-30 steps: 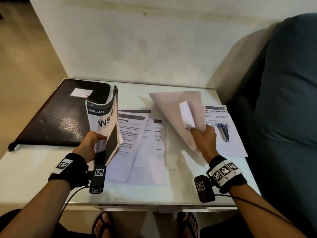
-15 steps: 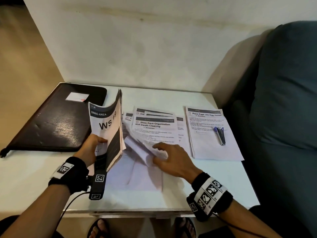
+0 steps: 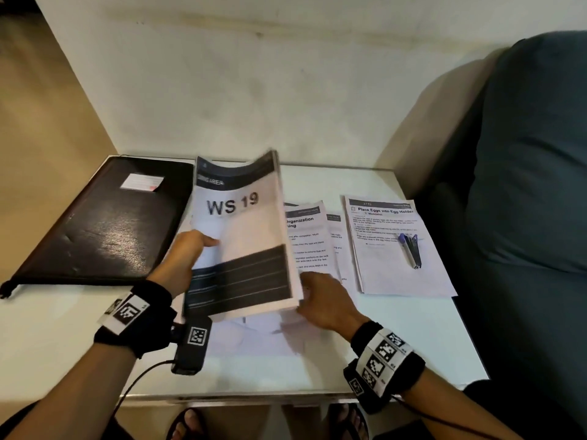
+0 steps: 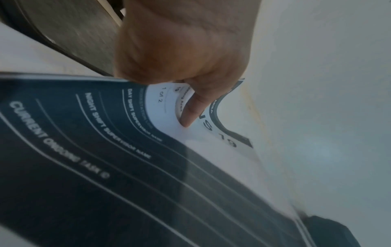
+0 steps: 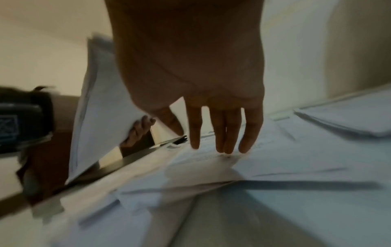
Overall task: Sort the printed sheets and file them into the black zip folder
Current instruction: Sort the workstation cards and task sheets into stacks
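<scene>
My left hand grips a stack of printed sheets headed "WS 19", tilted up over the table; its thumb presses on the front page. My right hand reaches under the stack's right edge, its straight fingers touching the loose sheets spread on the table. The black zip folder lies shut at the left of the table. A further sheet, "Place Eggs into Egg Holder", lies at the right.
A blue and black pen rests on the right sheet. The small white table stands against a pale wall, with a dark teal sofa along its right edge. My sandalled feet show below the front edge.
My right hand put down the sheet it held up, then moved left to the held stack. The left hand swung the "WS 19" stack to the right and turned it face up.
</scene>
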